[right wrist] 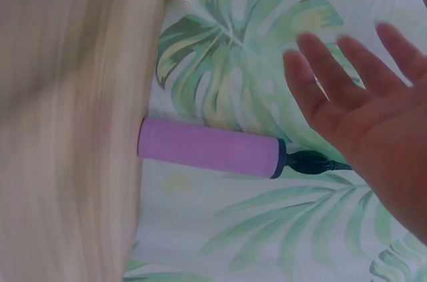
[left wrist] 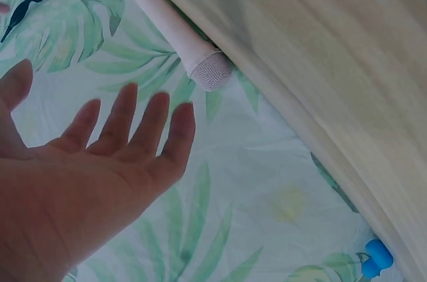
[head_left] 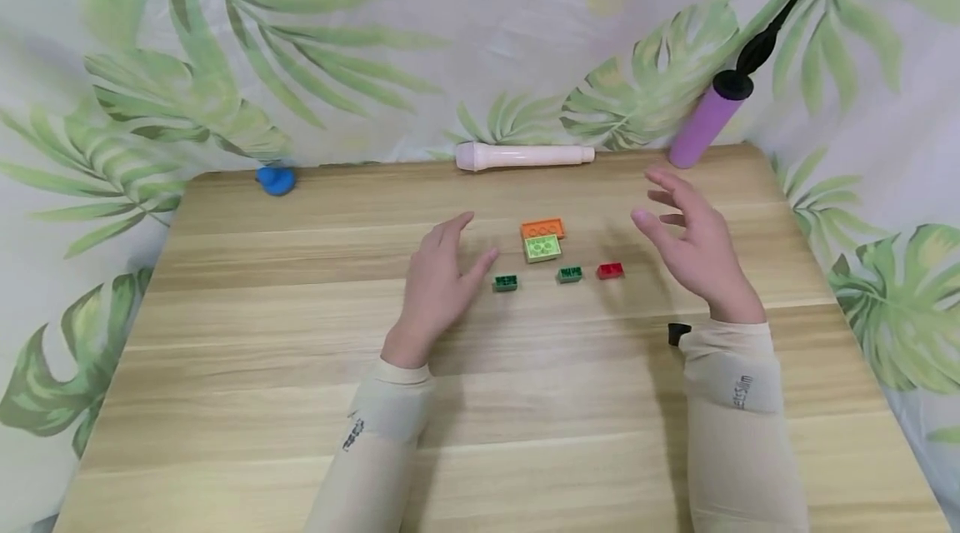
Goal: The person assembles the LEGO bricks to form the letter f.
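Note:
Several small toy bricks lie loose mid-table in the head view. An orange brick (head_left: 542,229) is behind a lime green brick (head_left: 542,248), the two close together. In front are a dark green brick (head_left: 506,283), another green brick (head_left: 570,274) and a red brick (head_left: 611,271). My left hand (head_left: 441,279) hovers left of the dark green brick, fingers relaxed and holding nothing. To the right of the red brick my right hand (head_left: 697,246) is raised, fingers loosely bent, also holding nothing. Both wrist views show the palms bare.
A pale pink microphone (head_left: 528,156) lies along the back edge. At the back right a purple hand pump (head_left: 708,121) leans against the leafy cloth. A blue toy duck (head_left: 277,180) sits at the back left. Some black object (head_left: 678,333) is partly hidden by the right sleeve.

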`<state>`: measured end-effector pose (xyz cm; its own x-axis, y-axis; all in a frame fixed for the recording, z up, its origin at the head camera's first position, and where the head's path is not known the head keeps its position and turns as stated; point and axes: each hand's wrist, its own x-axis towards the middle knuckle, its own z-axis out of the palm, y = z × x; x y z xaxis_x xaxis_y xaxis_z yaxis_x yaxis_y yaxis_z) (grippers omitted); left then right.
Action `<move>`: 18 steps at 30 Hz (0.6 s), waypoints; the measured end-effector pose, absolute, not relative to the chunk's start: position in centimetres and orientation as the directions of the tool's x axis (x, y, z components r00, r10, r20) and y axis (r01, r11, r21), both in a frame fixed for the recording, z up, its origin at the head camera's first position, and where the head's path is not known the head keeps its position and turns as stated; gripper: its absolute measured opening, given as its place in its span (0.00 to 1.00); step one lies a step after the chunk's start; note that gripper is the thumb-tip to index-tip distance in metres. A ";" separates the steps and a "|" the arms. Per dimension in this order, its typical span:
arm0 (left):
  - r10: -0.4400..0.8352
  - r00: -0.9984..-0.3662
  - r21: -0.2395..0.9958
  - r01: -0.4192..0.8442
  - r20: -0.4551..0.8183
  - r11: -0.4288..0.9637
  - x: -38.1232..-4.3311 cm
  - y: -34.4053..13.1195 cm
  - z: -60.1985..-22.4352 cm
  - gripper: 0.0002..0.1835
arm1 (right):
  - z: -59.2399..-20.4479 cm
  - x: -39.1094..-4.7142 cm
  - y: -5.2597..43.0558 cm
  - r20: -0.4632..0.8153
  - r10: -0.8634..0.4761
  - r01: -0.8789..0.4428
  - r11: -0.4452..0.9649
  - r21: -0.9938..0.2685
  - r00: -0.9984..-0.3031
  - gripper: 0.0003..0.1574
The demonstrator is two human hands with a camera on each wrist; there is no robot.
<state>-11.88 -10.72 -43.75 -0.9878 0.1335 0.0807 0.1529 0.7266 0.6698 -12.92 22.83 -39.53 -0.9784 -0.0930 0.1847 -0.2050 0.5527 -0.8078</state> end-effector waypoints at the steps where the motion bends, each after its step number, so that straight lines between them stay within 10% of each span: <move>1: 0.134 -0.988 0.671 0.150 0.075 0.726 -11.9 -10.7 -43.7 0.37 | -39.5 -13.0 22.9 0.168 -0.107 -0.199 0.561 -0.803 -0.980 0.35; 18: 0.220 -0.974 0.634 0.205 0.057 0.746 -11.5 -9.3 -44.4 0.31 | -41.4 -13.8 23.5 -0.173 -0.260 -0.058 0.691 -0.721 -0.950 0.31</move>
